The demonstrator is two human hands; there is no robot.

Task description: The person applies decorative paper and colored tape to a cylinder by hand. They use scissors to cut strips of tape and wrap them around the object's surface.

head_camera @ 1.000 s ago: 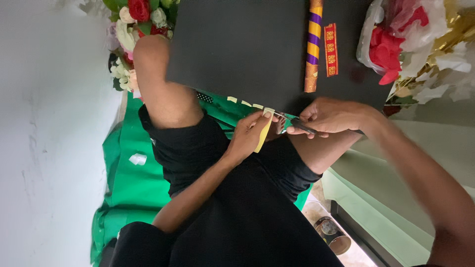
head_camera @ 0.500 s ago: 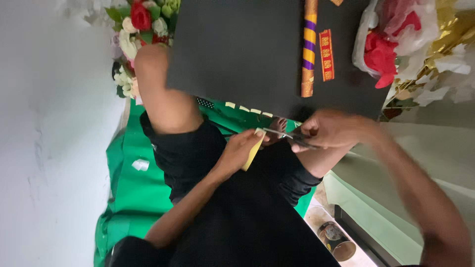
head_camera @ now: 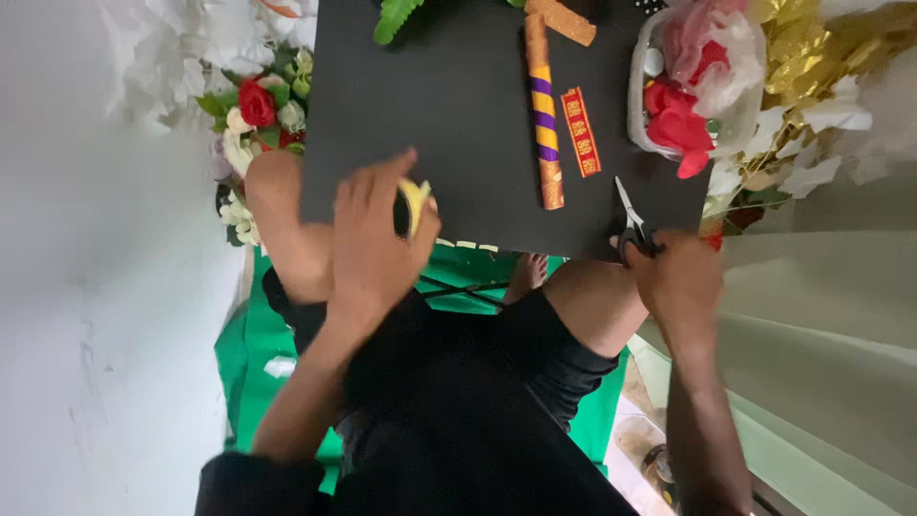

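Observation:
My left hand (head_camera: 374, 239) grips a yellow roll of tape (head_camera: 415, 205) at the near left edge of a black board (head_camera: 458, 105) that rests on my knees. My right hand (head_camera: 676, 275) holds a pair of scissors (head_camera: 630, 225) by the handles, blades pointing up onto the board's near right edge. On the board lie a stick wrapped in yellow and purple bands (head_camera: 543, 115) and a small red and gold strip (head_camera: 580, 132).
A clear plastic tub with red petals (head_camera: 690, 86) sits at the board's right corner. Artificial flowers (head_camera: 258, 105) lie at the left, gold and white foliage (head_camera: 812, 57) at the right. A green cloth (head_camera: 253, 363) is spread under my legs. A white wall runs along the left.
My hands have come apart. The left moved left with the yellow tape to the board's edge; the right carried the scissors right and set the blades on the board.

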